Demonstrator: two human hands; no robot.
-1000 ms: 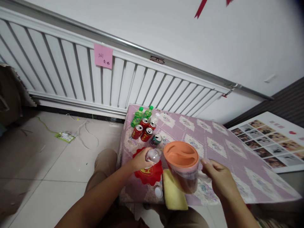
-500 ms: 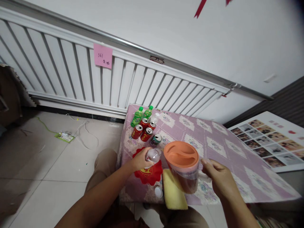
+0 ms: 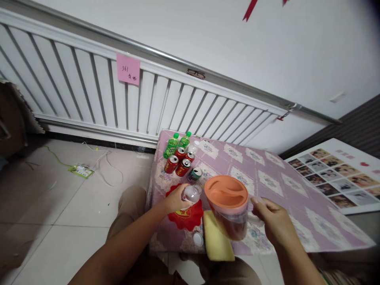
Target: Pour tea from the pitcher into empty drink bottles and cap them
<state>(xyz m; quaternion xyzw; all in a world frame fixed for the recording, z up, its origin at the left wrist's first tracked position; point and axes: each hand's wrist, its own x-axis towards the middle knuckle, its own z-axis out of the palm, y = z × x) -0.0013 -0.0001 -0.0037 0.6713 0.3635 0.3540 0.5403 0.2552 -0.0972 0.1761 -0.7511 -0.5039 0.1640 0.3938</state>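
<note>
My left hand is wrapped round a clear, uncapped bottle above a red scalloped tray. To its right, my right hand grips the handle of a clear pitcher with an orange lid. Brown liquid shows inside the pitcher, whose rim is close to the bottle's mouth. Under the pitcher's left side lies a yellow cloth, partly hidden. A white cap sits between the tray and the cloth.
Several red cans, a green can, green bottles and a clear bottle stand at the back left of the patterned tablecloth. A radiator runs behind; a photo board is at the right.
</note>
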